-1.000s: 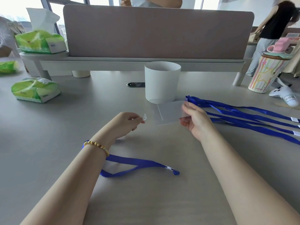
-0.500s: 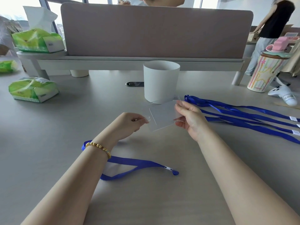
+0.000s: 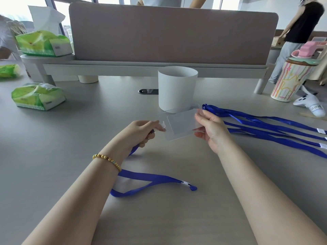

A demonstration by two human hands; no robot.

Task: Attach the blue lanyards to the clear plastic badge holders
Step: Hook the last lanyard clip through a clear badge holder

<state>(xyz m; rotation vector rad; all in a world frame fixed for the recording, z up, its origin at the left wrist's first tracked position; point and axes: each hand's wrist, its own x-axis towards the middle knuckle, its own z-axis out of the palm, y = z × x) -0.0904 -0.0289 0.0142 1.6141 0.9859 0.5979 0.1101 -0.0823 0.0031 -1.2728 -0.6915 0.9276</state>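
Lighting: bright daylight from overexposed windows [image 3: 14,7] beyond the hands [image 3: 141,131]; soft shadows under forearms on desk [image 3: 53,156]. Wide-angle edge bowing; focus sharp.

Blue lanyards, clear badge holder, grey table.
Lanyards [image 3: 265,128] royal blue, white tags; badge holder [image 3: 180,127] clear; cup [image 3: 177,89] white; tissue packs [image 3: 38,96] green-white; divider [image 3: 171,32] taupe; bracelet [image 3: 107,160] gold beads; right-edge tub [image 3: 290,82] pastel stripes, star.

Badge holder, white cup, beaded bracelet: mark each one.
badge holder [image 3: 182,125], head view, middle of its clear face
white cup [image 3: 177,89], head view, front wall
beaded bracelet [image 3: 108,159], head view, beads over the wrist
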